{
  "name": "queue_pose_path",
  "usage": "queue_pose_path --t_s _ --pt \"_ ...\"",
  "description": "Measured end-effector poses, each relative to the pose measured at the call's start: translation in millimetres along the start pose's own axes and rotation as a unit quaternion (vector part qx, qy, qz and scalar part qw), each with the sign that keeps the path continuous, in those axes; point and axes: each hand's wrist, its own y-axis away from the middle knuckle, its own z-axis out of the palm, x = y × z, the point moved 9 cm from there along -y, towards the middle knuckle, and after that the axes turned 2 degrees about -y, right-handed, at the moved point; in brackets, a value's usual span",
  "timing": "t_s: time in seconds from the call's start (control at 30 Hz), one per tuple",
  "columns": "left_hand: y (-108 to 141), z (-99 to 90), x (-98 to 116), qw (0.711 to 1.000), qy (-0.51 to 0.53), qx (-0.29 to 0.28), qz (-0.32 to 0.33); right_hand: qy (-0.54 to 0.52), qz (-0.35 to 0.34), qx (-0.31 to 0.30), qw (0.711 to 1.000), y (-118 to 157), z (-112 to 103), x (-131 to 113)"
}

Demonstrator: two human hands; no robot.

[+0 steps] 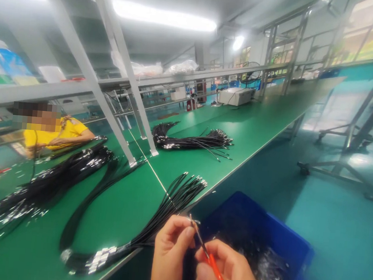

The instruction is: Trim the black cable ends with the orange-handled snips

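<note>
Pinching what looks like a cable end (pixel 196 222) in the head view, the left hand (pixel 171 249) meets the tip of the tool (pixel 217 271), which slants down-right into the right hand's (pixel 232 266) closed fingers. Cables (pixel 164 210) lie just beyond the left fingers, nearer them than the right.

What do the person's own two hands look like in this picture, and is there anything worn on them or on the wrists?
The left hand and the right hand are both bare, with no gloves. No ring, watch, bracelet or sleeve shows on the visible parts. Some fingers are partly hidden, and the forearms are cut off by the picture's lower edge.
</note>
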Motion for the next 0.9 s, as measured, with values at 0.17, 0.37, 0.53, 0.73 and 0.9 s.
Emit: queue_pose_path --t_s 0.17,0.37,0.53,0.73,0.9 --pt "1.2 3.3 0.3 0.999 -0.035 -0.012 0.0 -0.015 0.007 -0.007 1.0 -3.1 3.6 -5.1" --pt "2.4 4.7 -1.0 0.997 -0.078 -0.013 -0.004 0.035 0.025 0.022 0.999 -4.0 -2.6 -0.8" --pt "-0.3 4.2 -1.7 0.993 -0.118 -0.015 0.007 0.039 0.02 0.023 0.999 -5.0 -3.4 -5.7" --pt "-2.8 4.8 2.0 0.988 -0.15 -0.012 0.037 0.044 0.032 0.011 0.998 -6.1 -4.1 -3.6" --pt "-2.8 3.7 -0.5 0.987 -0.159 0.014 0.034 0.032 0.019 0.009 0.999 -6.9 -13.8 2.4"
